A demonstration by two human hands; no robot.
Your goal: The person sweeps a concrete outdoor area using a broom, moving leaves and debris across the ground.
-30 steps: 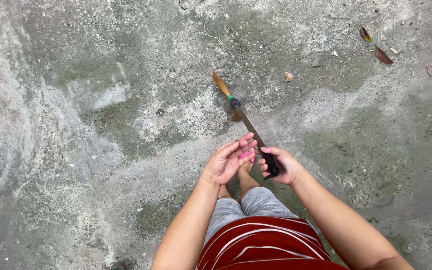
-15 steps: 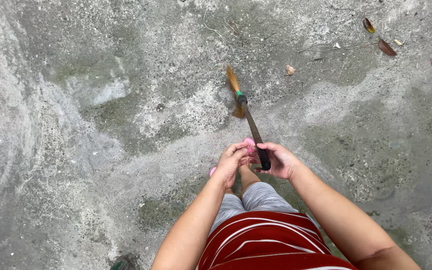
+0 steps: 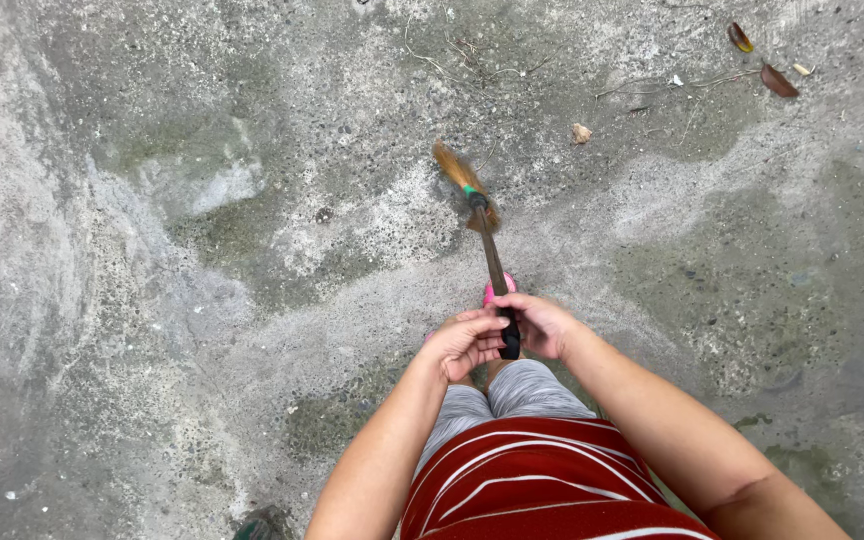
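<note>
Your left hand [image 3: 467, 343] has closed in and now wraps the broom [image 3: 487, 250] handle's black end, touching your right hand [image 3: 542, 325], which also grips it. Bristles rest on the concrete floor [image 3: 152, 250] at 12 o'clock from your hands, dry leaves [image 3: 778, 81] at 2.

Bare forearms, no sleeves, rising from lower centre of frame. Bare left hand [image 3: 465, 342] and bare right hand [image 3: 544, 325], no rings or watch visible. Red top with thin white stripes [image 3: 542, 490] at bottom edge. Grey heathered knee-length shorts [image 3: 512, 398] above it.
</note>
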